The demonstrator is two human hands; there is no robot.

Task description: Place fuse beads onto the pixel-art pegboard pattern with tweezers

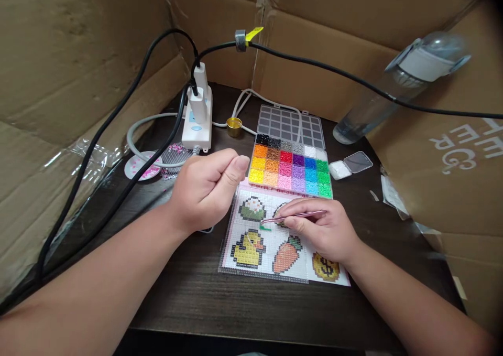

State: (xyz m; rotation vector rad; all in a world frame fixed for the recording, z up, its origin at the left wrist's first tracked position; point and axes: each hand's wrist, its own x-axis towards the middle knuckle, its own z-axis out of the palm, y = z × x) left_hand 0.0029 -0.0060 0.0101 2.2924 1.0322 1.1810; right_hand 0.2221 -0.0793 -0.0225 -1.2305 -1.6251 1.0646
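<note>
My right hand (320, 227) grips a pair of pink tweezers (296, 217), their tip down at a short green row of beads (266, 228) on the clear pegboard (261, 278). Beneath the board lies a pattern sheet (341, 284) with a duck (248, 250), a carrot (286, 256), a coin (326, 267) and a white-and-green figure (252, 208). My left hand (206, 188) is closed in a fist, raised left of the bead box; whatever may be inside it is hidden. The bead box (291, 165) stands behind the sheet, its compartments filled with coloured beads.
A power strip (197, 130) with two chargers stands at back left, black cables (314, 60) arching across. A round dish of pink beads (143, 165), a small gold cup (234, 127), an open white case (340, 170) and a tall bottle (393, 94) surround the box. Cardboard walls enclose the table.
</note>
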